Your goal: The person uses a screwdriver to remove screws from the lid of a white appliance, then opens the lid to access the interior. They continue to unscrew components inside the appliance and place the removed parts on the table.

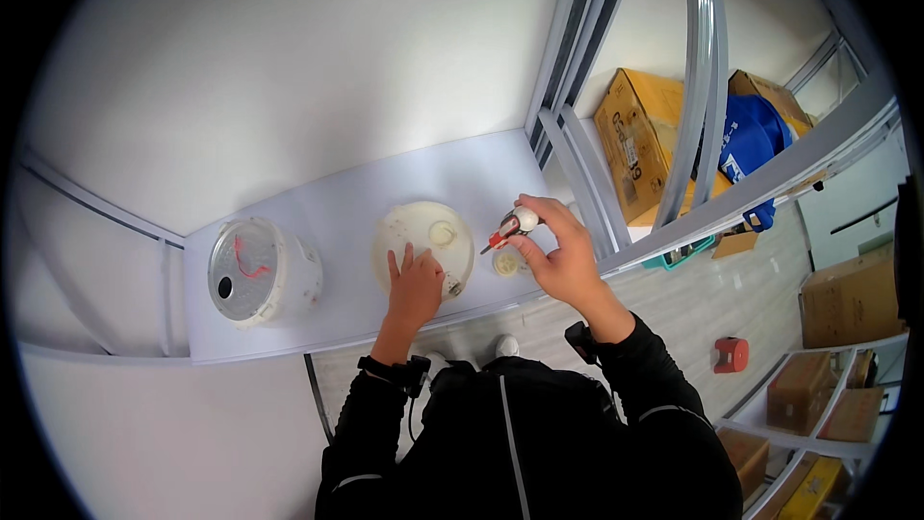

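A white round plastic lid [402,229] lies on the pale tabletop [346,226], with a small cream ring [441,233] on its upper right part. My left hand [416,289] rests on the lid's lower part, fingers apart. My right hand [563,260] is raised right of the lid, gripping a small red, white and grey tool [510,227] with a dark tip, possibly a powered screwdriver. Beneath it, a small round cream part [507,265] sits on the table. At the left stands a white bucket [294,291] with a perforated grey top, a dark hole and a pink string.
A metal frame [698,39] bounds the table's right, with cardboard boxes [635,140], a blue bag [746,135] and a teal crate [674,255] beyond. On the floor is a red stool [731,354]. Shelves of boxes [799,390] stand at lower right.
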`<state>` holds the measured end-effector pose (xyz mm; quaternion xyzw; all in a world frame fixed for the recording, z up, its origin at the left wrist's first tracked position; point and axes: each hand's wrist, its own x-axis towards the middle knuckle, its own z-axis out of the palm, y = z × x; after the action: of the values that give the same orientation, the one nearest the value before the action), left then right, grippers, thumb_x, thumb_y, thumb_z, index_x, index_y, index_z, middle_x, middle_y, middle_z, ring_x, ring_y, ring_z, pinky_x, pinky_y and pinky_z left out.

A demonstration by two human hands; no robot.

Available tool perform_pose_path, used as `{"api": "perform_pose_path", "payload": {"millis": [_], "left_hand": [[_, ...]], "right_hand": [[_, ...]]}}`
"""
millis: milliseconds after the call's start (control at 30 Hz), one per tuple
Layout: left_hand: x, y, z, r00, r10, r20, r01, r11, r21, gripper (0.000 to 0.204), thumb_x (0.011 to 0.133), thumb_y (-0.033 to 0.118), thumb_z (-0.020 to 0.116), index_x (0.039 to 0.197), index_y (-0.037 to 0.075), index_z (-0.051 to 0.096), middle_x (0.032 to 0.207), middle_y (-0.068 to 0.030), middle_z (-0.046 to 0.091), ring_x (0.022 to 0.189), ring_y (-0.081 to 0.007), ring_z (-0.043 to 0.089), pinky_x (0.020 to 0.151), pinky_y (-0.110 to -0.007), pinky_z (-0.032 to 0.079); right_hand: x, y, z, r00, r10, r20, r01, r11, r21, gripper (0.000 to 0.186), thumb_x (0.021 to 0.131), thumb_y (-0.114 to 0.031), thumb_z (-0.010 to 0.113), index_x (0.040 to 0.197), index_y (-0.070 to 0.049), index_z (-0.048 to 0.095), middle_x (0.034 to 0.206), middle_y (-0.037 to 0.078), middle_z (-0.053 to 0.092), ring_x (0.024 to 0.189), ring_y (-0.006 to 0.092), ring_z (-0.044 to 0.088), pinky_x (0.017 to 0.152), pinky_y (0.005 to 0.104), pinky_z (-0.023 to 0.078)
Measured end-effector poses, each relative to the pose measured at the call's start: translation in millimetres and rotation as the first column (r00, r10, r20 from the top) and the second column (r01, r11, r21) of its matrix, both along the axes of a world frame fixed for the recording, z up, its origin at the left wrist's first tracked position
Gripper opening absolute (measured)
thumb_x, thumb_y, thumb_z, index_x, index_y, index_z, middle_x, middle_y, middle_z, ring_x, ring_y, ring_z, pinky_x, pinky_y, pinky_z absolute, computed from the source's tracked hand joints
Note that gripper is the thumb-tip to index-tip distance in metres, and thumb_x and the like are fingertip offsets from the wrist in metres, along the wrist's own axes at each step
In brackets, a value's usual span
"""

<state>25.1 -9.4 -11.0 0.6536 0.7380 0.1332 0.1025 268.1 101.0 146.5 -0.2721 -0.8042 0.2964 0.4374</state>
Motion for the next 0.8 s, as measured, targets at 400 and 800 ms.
{"api": "perform_pose_path", "payload": {"millis": [400,800], "left_hand": [[66,35,28,0.979,-0.108,0.172,0.044,0.939,0.34,0.015,0.092,0.015,0.076,0.104,0.013,0.068,0.11,-0.0057,0.066,0.109,-0.0312,0.06,0.1,-0.048,0.042],[132,68,-9,0.972,-0.234,-0.038,0.235,0.93,0.284,0.008,0.091,0.025,0.075,0.096,0.019,0.078,0.095,0.0038,0.064,0.099,-0.0219,0.058,0.092,-0.044,0.038]], "right_hand": [[48,3,-4,0.996,-0.082,-0.019,0.082,0.997,0.005,0.052,0.087,-0.005,0.085,0.136,-0.003,0.066,0.126,0.019,0.071,0.112,0.0372,0.07,0.097,0.0411,0.056],[93,0,-5,0.996,0.002,0.088,-0.006,0.998,0.056,0.051,0.088,-0.005,0.084,0.136,-0.003,0.067,0.129,0.018,0.07,0.115,0.0391,0.068,0.098,0.0426,0.056]]}}
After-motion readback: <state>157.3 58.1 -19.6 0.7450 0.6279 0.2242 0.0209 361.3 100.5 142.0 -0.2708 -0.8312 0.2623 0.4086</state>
